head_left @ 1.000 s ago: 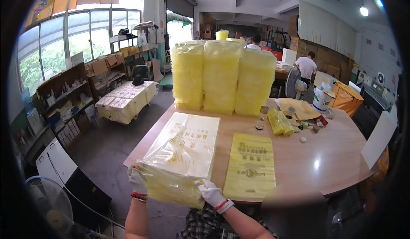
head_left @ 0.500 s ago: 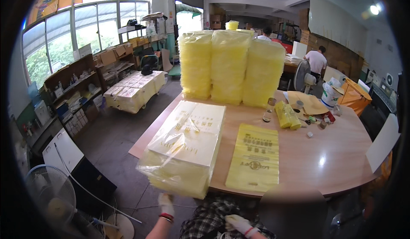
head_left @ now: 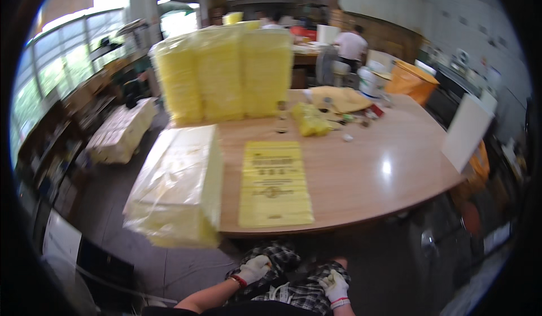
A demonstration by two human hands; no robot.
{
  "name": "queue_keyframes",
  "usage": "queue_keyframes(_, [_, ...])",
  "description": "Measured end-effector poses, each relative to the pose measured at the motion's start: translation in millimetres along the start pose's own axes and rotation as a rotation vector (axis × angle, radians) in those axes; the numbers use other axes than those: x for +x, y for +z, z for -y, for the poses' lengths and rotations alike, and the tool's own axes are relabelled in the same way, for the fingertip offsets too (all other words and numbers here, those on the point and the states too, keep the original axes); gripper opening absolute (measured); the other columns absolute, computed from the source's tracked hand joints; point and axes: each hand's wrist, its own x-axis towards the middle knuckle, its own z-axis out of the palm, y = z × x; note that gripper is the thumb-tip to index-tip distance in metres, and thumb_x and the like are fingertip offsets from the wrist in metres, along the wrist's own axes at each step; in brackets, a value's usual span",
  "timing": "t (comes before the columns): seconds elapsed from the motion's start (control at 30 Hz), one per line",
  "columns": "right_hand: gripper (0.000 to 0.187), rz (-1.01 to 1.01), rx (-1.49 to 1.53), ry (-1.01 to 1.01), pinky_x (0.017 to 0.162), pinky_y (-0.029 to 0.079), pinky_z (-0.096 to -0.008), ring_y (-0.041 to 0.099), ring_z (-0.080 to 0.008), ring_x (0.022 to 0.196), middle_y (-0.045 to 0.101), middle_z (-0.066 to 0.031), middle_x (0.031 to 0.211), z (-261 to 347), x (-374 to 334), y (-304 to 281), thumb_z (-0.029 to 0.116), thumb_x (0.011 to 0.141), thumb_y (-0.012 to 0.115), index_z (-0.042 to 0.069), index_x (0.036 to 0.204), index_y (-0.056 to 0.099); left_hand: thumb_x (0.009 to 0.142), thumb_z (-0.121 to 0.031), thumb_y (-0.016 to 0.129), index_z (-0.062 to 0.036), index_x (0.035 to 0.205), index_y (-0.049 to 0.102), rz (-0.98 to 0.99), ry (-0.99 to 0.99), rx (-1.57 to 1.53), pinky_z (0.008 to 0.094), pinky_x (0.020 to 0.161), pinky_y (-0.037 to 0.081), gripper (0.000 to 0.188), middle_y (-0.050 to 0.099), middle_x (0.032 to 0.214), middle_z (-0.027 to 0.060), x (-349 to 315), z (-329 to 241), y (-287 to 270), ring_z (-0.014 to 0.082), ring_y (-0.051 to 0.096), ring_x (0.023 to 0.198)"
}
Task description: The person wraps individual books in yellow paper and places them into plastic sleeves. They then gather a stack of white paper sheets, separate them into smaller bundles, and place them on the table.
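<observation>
My left hand (head_left: 255, 269), in a white glove, lies on the plaid cloth (head_left: 275, 254) over my lap. My right hand (head_left: 336, 286), gloved too, rests on the same cloth farther right. Nothing shows in either hand; their fingers look loosely laid out, though slightly blurred. Ahead of my hands a yellow printed plastic bag (head_left: 275, 183) lies flat near the table's front edge. Left of it sits a block of pale yellow sheets or bags (head_left: 172, 183) under clear film, overhanging that edge. Tall yellow stacks (head_left: 220, 76) stand behind.
On the wooden table (head_left: 361, 177) are a crumpled yellow bundle (head_left: 310, 120), a clear jar (head_left: 281, 121), brown paper (head_left: 339, 98) and small items. A white board (head_left: 467, 132) leans at the right edge. A wrapped load (head_left: 121, 132) stands left. A person (head_left: 350, 46) works farther back.
My view has swung right, so the table things appear farther left. My left hand has come from beside the wrapped block onto my lap. The right hand stays at the lap.
</observation>
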Motion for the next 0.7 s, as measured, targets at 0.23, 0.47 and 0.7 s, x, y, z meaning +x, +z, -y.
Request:
queue_keyframes(0.23, [0.021, 0.152, 0.476, 0.188, 0.082, 0.05, -0.0554, 0.063, -0.0293, 0.086, 0.066, -0.0057, 0.084, -39, 49, -107, 0.027, 0.095, 0.049, 0.013, 0.094, 0.065, 0.074, -0.023, 0.06, -0.0108, 0.082, 0.064, 0.123, 0.214, 0.384, 0.0464, 0.074, 0.048, 0.016, 0.063, 0.086, 0.0152, 22, -40, 32, 0.0347, 0.06, 0.085])
queue_keyframes(0.47, [0.026, 0.057, 0.438, 0.297, 0.054, 0.034, -0.0345, 0.038, -0.0188, 0.058, 0.038, -0.0002, 0.059, -12, 42, -138, 0.013, 0.089, 0.053, 0.014, 0.064, 0.044, 0.073, -0.022, 0.064, -0.006, 0.105, 0.058, -0.013, 0.14, 0.451, 0.043, 0.089, 0.044, 0.036, 0.056, 0.111, 0.0209, 55, -86, 70, 0.0387, 0.052, 0.106])
queue_keyframes(0.7, [0.027, -0.101, 0.644, 0.071, 0.06, 0.039, -0.0389, 0.042, -0.0223, 0.061, 0.045, 0.0004, 0.066, 1, 54, -275, 0.026, 0.095, 0.04, 0.019, 0.068, 0.041, 0.078, -0.026, 0.057, -0.003, 0.095, 0.062, 0.137, 0.145, 0.602, 0.044, 0.085, 0.047, 0.029, 0.064, 0.1, 0.0224, 125, -114, 100, 0.039, 0.059, 0.097])
